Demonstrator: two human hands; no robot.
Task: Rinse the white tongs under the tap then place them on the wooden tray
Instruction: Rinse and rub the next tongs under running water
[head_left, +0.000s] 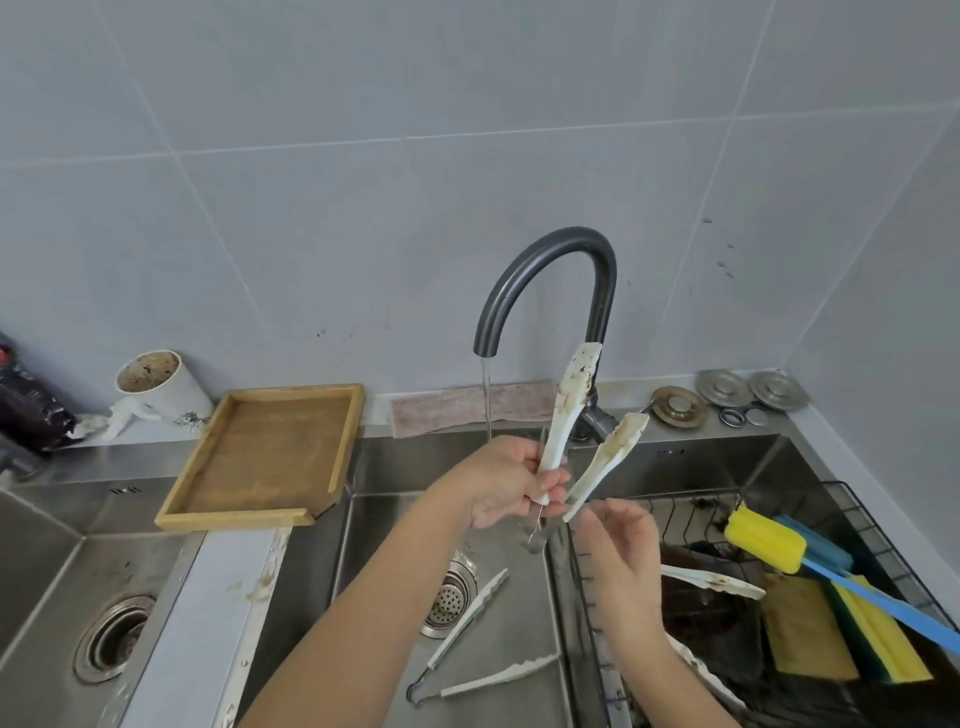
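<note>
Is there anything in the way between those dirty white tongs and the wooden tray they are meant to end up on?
Nothing visible. The stained white plastic tongs are held up in the left hand, beside the running water from the dark curved tap. The shallow wooden tray lies to the left on the sink's edge with nothing on it, and the space between is open air.

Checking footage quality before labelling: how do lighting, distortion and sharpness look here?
Head view: soft, even light, no hard shadows; wide-angle bending curves the wall tiles at the edges; mild sheen on the steel sink; the stained white tongs and left hand look fairly sharp.
</note>
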